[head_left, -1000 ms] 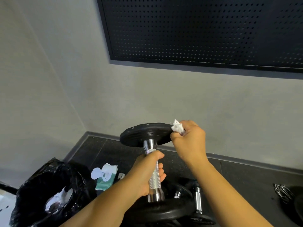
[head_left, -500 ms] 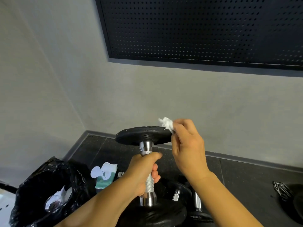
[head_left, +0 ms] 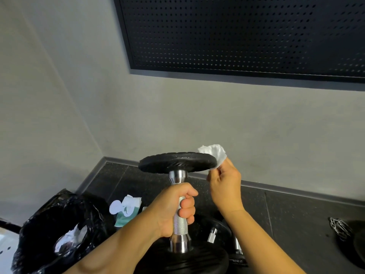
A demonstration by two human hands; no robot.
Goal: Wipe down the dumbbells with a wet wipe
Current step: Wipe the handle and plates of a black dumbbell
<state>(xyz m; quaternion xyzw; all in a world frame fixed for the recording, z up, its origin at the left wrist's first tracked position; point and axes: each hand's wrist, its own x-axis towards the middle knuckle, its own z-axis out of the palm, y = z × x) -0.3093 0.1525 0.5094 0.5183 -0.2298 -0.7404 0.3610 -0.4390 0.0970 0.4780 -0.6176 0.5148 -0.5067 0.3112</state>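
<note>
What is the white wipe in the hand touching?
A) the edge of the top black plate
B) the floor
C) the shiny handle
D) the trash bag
A: the right hand pinches the wet wipe at the rim of the top plate, while the left hand grips the handle.

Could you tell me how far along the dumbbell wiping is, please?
Done, apparently: crumpled wipes lie in the bin bag. In hand: the left hand grips the upright dumbbell by its handle while the right hand pinches the wet wipe against the edge of the top plate. Left, possibly: its lower plate and the second dumbbell on the floor.
</note>
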